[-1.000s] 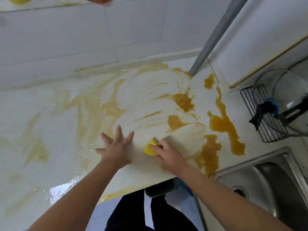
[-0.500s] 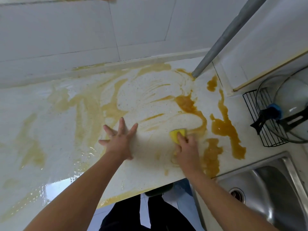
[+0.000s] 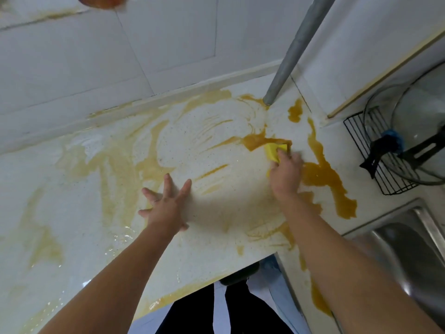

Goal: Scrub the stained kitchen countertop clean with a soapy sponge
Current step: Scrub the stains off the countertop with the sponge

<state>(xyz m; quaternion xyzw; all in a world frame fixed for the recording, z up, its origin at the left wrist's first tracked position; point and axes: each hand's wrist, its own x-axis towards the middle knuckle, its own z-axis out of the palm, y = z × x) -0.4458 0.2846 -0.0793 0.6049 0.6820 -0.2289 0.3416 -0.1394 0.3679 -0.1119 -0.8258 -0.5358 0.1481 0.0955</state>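
A white speckled countertop (image 3: 212,242) is smeared with orange-brown stains, thickest at the right (image 3: 322,174) and thinner across the left. My right hand (image 3: 286,173) grips a yellow sponge (image 3: 273,150) and presses it on the counter at the edge of a dark streak. Most of the sponge is hidden under my fingers. My left hand (image 3: 166,206) lies flat on the counter with fingers spread, to the left of the sponge, holding nothing.
A grey metal pole (image 3: 289,59) stands at the back of the counter just behind the sponge. A black wire rack (image 3: 370,155) with glass lids sits at the right, a steel sink (image 3: 409,256) below it. White tiled wall behind.
My right hand has pushed the sponge away from me and to the right, towards the pole, wiping through the stains. My left hand has stayed planted on the counter.
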